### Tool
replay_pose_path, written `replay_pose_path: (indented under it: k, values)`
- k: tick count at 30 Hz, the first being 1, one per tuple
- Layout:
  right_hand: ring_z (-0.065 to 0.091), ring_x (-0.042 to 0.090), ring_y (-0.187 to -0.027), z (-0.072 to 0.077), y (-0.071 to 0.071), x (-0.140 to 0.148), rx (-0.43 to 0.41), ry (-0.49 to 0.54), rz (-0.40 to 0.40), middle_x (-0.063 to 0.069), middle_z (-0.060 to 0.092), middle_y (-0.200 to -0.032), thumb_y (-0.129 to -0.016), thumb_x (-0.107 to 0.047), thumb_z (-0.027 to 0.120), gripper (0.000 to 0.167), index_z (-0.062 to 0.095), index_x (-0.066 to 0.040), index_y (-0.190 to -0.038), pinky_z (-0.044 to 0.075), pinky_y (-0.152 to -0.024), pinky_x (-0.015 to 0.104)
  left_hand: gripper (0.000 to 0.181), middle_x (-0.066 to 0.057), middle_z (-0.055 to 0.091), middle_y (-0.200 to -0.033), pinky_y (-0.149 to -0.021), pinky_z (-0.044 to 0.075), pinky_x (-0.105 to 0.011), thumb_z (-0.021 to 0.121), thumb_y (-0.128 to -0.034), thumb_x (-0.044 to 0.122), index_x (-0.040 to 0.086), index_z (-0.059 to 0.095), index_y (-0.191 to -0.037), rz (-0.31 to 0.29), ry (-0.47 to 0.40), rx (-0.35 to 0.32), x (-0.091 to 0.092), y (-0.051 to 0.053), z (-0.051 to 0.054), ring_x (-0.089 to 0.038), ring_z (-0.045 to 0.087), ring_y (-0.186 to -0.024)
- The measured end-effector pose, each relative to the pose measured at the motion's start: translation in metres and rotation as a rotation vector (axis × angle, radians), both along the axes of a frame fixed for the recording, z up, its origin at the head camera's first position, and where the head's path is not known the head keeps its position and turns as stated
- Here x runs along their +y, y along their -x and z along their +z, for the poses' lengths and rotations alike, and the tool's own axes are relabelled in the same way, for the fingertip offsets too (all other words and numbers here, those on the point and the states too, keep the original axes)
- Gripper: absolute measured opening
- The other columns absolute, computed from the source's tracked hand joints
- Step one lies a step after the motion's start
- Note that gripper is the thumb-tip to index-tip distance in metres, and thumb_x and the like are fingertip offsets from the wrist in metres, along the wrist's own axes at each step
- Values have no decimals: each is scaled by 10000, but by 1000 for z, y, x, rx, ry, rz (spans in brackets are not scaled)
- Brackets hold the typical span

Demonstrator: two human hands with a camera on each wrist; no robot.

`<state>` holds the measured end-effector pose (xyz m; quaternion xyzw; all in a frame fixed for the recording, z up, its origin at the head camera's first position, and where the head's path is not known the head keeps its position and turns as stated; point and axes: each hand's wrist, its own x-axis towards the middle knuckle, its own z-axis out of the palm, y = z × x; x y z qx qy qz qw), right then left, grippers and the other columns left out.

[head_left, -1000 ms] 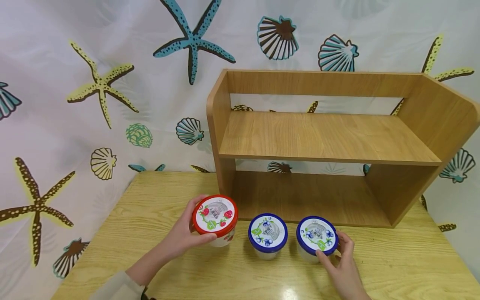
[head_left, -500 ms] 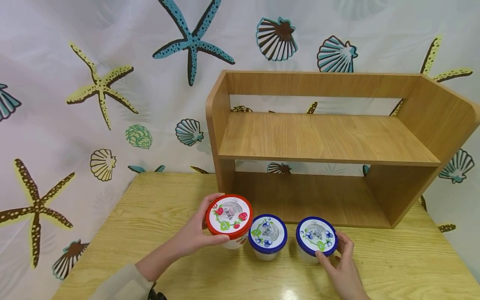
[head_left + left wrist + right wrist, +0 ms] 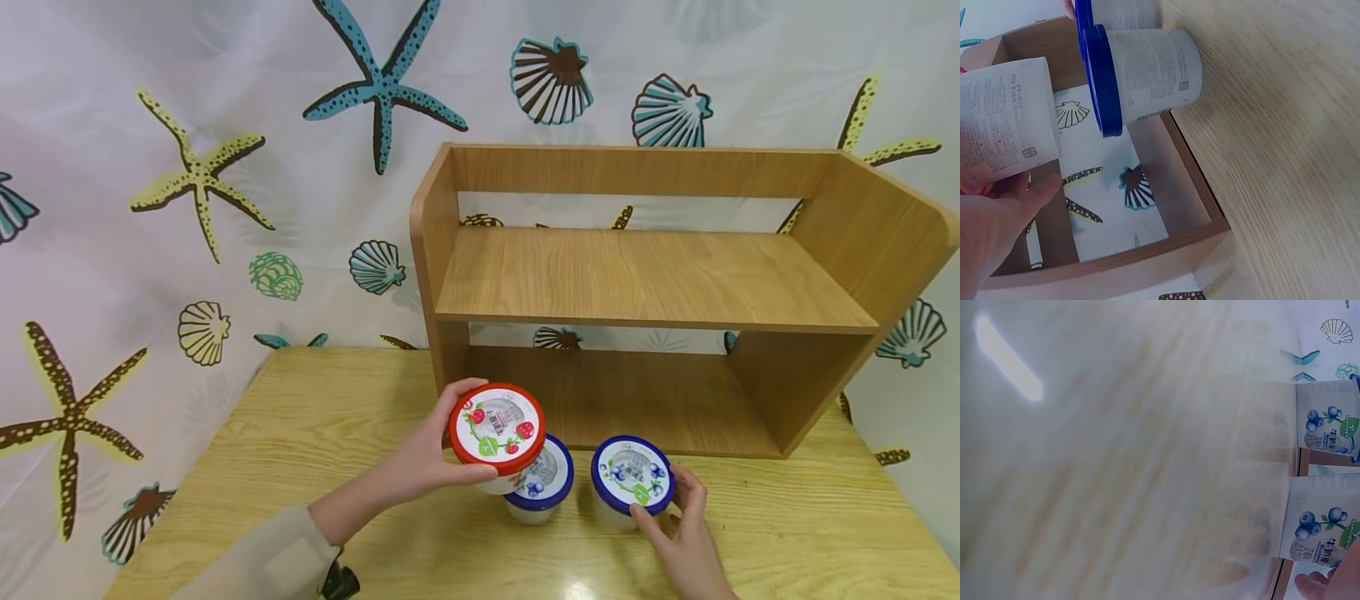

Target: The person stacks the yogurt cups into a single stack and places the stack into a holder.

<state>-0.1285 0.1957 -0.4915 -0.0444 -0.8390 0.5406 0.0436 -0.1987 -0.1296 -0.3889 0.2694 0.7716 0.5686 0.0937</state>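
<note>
My left hand (image 3: 444, 450) grips a white tub with a red lid (image 3: 498, 427) printed with strawberries. In the left wrist view this tub (image 3: 1007, 122) is off the table, above the tabletop level. It partly covers a blue-lidded tub (image 3: 546, 475) with blueberries, which stands on the table in the middle; in the head view I cannot tell whether they touch. To the right, my right hand (image 3: 684, 529) holds a second blue-lidded blueberry tub (image 3: 632, 475) by its side, thumb on the lid's edge. In the right wrist view, both blueberry tubs stand on the table, this one (image 3: 1316, 519) nearer the hand.
A two-level wooden shelf (image 3: 652, 279) stands behind the tubs on the wooden table (image 3: 322, 400). Its front lower edge lies just behind them. A curtain (image 3: 300, 167) with starfish and shells hangs at the back.
My left hand has moved to the right with the red-lidded tub, which now overlaps the middle blue-lidded tub in view. The right hand stays at its tub.
</note>
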Motion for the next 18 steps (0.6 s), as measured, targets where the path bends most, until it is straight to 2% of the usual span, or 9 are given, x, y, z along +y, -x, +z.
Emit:
replay_pose_path:
  k: [6, 18]
  values:
    - [360, 454, -1298, -3, 0, 0, 28, 1, 0, 327, 325, -1446, -939, -221, 666, 749, 136, -16, -1427, 367, -960, 605, 910, -49, 467, -1342, -894, 512, -356, 839, -766, 181, 184, 255, -1464, -33, -7, 11, 17, 4, 2, -222, 504, -1174]
    - [432, 440, -1234, -5, 0, -1, 119, -29, -4, 328, 402, -1388, -928, -171, 675, 707, 184, 11, -1402, 404, -904, 570, 909, -65, 446, -1358, -893, 514, -339, 820, -785, 147, 177, 229, -1474, -97, -60, -17, 44, 12, 5, -230, 496, -1196]
